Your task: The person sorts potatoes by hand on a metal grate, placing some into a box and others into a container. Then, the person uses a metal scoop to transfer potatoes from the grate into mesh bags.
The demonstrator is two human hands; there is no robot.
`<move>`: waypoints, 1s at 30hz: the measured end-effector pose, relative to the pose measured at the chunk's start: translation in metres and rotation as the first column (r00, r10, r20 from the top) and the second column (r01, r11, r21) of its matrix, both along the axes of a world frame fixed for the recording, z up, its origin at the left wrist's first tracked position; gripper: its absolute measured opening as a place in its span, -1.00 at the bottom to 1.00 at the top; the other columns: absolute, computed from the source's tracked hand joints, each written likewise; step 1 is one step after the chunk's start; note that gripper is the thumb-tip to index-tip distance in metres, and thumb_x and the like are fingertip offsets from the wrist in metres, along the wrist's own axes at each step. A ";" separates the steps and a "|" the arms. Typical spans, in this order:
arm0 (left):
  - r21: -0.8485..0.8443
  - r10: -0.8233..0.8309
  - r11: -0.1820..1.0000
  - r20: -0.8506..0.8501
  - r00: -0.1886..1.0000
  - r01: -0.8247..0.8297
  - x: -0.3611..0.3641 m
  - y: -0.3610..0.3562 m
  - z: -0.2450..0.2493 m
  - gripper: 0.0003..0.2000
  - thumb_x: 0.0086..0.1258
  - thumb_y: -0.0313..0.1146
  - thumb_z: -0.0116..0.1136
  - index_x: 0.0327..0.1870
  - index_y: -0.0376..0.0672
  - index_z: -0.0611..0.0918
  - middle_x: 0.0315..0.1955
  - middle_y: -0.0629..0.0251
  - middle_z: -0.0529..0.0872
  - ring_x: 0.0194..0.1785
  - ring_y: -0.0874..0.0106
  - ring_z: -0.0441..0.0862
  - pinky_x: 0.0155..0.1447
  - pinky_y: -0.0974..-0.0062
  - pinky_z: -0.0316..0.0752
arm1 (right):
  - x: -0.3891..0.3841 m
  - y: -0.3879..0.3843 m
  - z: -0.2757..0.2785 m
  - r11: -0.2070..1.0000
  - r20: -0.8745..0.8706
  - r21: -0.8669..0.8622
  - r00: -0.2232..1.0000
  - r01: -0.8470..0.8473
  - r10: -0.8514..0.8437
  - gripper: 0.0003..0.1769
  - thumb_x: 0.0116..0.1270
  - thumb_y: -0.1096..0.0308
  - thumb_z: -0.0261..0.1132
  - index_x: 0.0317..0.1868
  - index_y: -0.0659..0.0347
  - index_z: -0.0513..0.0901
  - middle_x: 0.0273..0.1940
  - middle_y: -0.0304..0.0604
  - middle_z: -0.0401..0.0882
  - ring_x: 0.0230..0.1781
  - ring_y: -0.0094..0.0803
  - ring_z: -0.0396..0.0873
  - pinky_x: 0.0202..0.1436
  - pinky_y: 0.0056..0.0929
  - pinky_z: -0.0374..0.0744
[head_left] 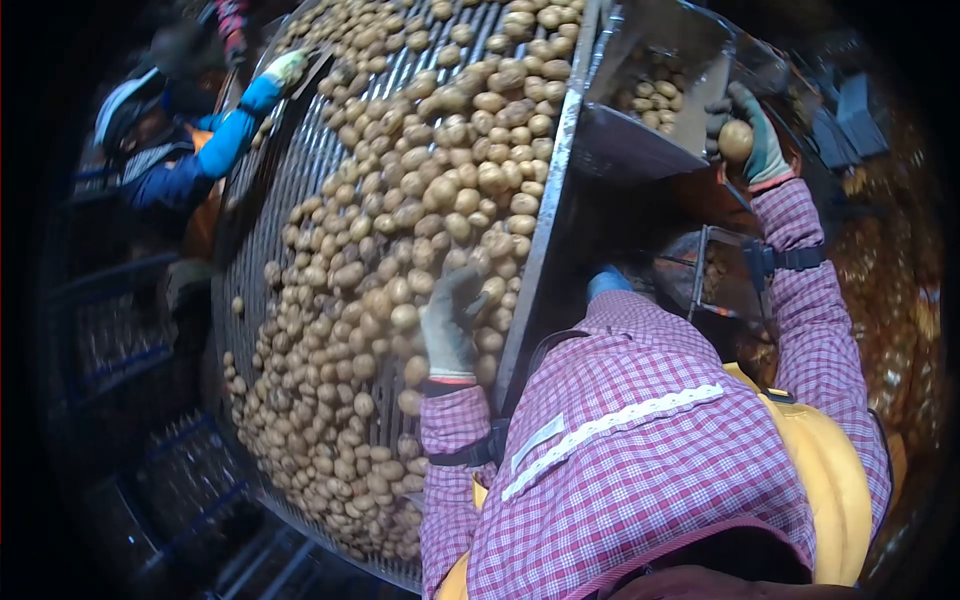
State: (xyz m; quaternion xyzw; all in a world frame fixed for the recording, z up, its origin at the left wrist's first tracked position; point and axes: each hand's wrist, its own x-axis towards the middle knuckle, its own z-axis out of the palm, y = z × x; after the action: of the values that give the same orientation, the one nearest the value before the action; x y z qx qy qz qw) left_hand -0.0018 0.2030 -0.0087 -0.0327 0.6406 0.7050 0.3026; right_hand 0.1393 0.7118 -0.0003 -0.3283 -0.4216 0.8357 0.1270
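Pale-brown potato [736, 141], clasped in the gloved right hand [765, 138], just beside the bin's [640, 146] near right corner; a loose hold could drop it outside the rim; the gloved left hand [447, 332] is over potatoes [440, 192] near the slatted conveyor's [268, 190] right edge, grip unclear; crowding could knock potatoes loose.

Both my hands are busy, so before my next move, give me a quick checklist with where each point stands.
1. Potato secure in right hand: ok, the potato sits at the gloved fingers.
2. Left hand at the potato pile: ok.
3. Left hand empty: cannot tell, its fingers are curled and blurred.
4. Co-worker's hand apart from mine: ok, across the slatted surface.
5. Bin beside right hand empty: not ok, potatoes lie inside.
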 end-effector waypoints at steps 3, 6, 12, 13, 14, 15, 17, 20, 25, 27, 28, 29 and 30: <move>-0.018 0.056 0.998 -0.047 0.997 -0.056 0.017 -0.008 0.006 -0.56 0.63 -0.03 -0.02 0.14 -0.27 0.64 0.02 0.17 0.74 0.11 0.34 0.68 0.19 0.37 0.59 | -0.052 -0.011 0.023 0.954 -0.156 -0.124 0.955 -0.272 0.252 -0.24 0.50 -0.31 0.06 0.12 0.33 0.61 -0.32 -0.04 0.76 -0.41 -0.08 0.75 -0.41 -0.17 0.72; -0.029 0.115 0.993 -0.036 0.993 -0.116 0.026 -0.021 0.004 -0.58 0.63 -0.07 0.00 0.12 -0.28 0.65 0.00 0.19 0.74 0.08 0.37 0.68 0.16 0.42 0.60 | -0.107 -0.068 0.017 0.855 -0.304 -0.241 0.873 -0.458 0.382 -0.18 0.49 -0.33 0.06 0.22 0.39 0.57 -0.13 0.09 0.76 -0.23 0.00 0.76 -0.22 -0.12 0.73; -0.045 0.263 0.964 0.000 0.965 -0.262 0.038 -0.038 0.020 -0.62 0.62 -0.15 0.05 0.17 -0.30 0.64 0.03 0.22 0.72 0.08 0.42 0.68 0.14 0.47 0.61 | -0.163 -0.218 -0.004 0.647 -0.322 -0.504 0.820 -0.572 0.474 -0.17 0.46 -0.31 0.14 0.22 0.41 0.54 0.01 0.24 0.69 -0.02 0.08 0.73 0.03 0.02 0.74; -0.017 0.244 0.970 -0.006 0.970 -0.244 0.036 -0.040 0.025 -0.63 0.58 -0.20 0.14 0.20 -0.30 0.62 0.04 0.21 0.71 0.09 0.43 0.67 0.10 0.50 0.62 | -0.166 -0.238 -0.004 0.589 -0.315 -0.528 0.785 -0.612 0.534 -0.17 0.46 -0.32 0.15 0.25 0.39 0.53 0.03 0.20 0.70 0.01 0.05 0.73 0.05 0.02 0.74; 0.020 0.213 0.977 -0.006 0.977 -0.213 0.034 -0.046 0.013 -0.61 0.55 -0.27 0.18 0.27 -0.30 0.58 0.08 0.18 0.68 0.09 0.42 0.68 0.05 0.54 0.63 | -0.167 -0.257 -0.005 0.527 -0.311 -0.551 0.745 -0.647 0.590 -0.17 0.45 -0.32 0.16 0.28 0.37 0.51 0.05 0.17 0.70 0.04 0.02 0.73 0.06 0.02 0.75; 0.027 0.222 0.975 -0.040 0.974 -0.221 0.033 -0.039 0.026 -0.58 0.52 -0.30 0.21 0.31 -0.30 0.55 0.10 0.18 0.67 0.09 0.44 0.67 0.04 0.56 0.62 | -0.167 -0.275 -0.010 0.476 -0.340 -0.595 0.740 -0.647 0.580 -0.19 0.49 -0.27 0.14 0.36 0.33 0.46 0.17 0.20 0.63 0.13 -0.01 0.69 0.16 0.03 0.71; -0.008 0.168 0.985 -0.204 0.965 -0.173 0.031 -0.023 0.040 -0.49 0.45 -0.36 0.27 0.38 -0.32 0.48 0.12 0.17 0.63 0.10 0.46 0.67 0.04 0.55 0.63 | -0.148 -0.305 -0.006 0.561 -0.429 -0.277 0.623 -0.780 0.654 -0.36 0.58 -0.04 0.10 0.50 0.13 0.33 0.42 0.18 0.39 0.34 -0.04 0.53 0.35 -0.02 0.59; -0.455 -0.181 0.866 -0.672 0.718 -0.208 0.024 -0.020 0.027 -0.32 0.37 -0.44 0.35 0.49 -0.35 0.33 0.08 0.15 0.61 -0.06 0.49 0.70 -0.09 0.60 0.64 | -0.134 -0.335 -0.034 0.666 -0.413 -0.211 0.683 -0.716 0.603 -0.40 0.64 0.01 0.01 0.52 0.15 0.32 0.48 -0.01 0.36 0.39 -0.08 0.49 0.40 -0.17 0.55; 0.142 0.137 0.982 -0.073 0.988 -0.126 0.014 -0.033 0.043 -0.35 0.38 -0.44 0.31 0.49 -0.34 0.34 0.16 0.08 0.61 -0.07 0.45 0.72 -0.03 0.53 0.70 | -0.129 -0.315 0.003 0.351 -0.447 -0.502 0.585 -0.790 0.677 -0.43 0.59 0.12 0.13 0.48 0.22 0.37 0.32 0.00 0.54 0.31 -0.09 0.56 0.32 -0.15 0.58; 0.194 0.064 0.979 -0.012 0.998 -0.060 0.011 -0.030 0.042 -0.38 0.38 -0.46 0.25 0.48 -0.30 0.37 0.18 0.10 0.62 -0.02 0.40 0.73 0.01 0.50 0.72 | -0.127 -0.304 0.014 0.468 -0.287 0.280 0.392 -0.838 0.874 -0.43 0.55 0.18 0.20 0.46 0.25 0.39 0.30 0.01 0.56 0.30 -0.09 0.56 0.32 -0.17 0.57; 0.199 0.042 0.979 -0.010 0.999 -0.039 0.010 -0.029 0.041 -0.38 0.38 -0.46 0.25 0.48 -0.30 0.37 0.18 0.10 0.62 -0.02 0.40 0.73 0.01 0.50 0.72 | -0.123 -0.297 0.018 0.131 0.049 0.877 0.357 -0.462 0.933 -0.43 0.52 0.25 0.26 0.44 0.28 0.41 0.28 0.02 0.57 0.29 -0.09 0.57 0.32 -0.19 0.55; 0.253 0.032 0.966 0.081 0.996 -0.051 0.009 -0.028 0.041 -0.36 0.37 -0.48 0.24 0.49 -0.29 0.36 0.22 0.12 0.60 0.04 0.40 0.71 0.02 0.52 0.71 | -0.119 -0.293 0.015 0.174 0.005 0.892 0.393 -0.417 0.919 -0.44 0.47 0.31 0.32 0.40 0.32 0.46 0.28 0.05 0.57 0.27 -0.09 0.58 0.32 -0.22 0.54; 0.303 0.016 0.950 0.170 0.985 -0.068 0.009 -0.026 0.042 -0.34 0.35 -0.51 0.23 0.51 -0.28 0.34 0.26 0.13 0.58 0.10 0.41 0.70 0.04 0.54 0.70 | -0.116 -0.288 0.012 0.177 0.012 0.893 0.414 -0.415 0.910 -0.44 0.47 0.31 0.32 0.40 0.32 0.46 0.28 0.05 0.57 0.27 -0.09 0.58 0.32 -0.22 0.54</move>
State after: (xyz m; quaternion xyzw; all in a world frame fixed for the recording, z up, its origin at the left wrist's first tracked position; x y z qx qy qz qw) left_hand 0.0070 0.1769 0.0329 -0.0570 0.4947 0.7975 0.3407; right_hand 0.0234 0.4239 0.0115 0.2509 -0.7883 0.5608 -0.0334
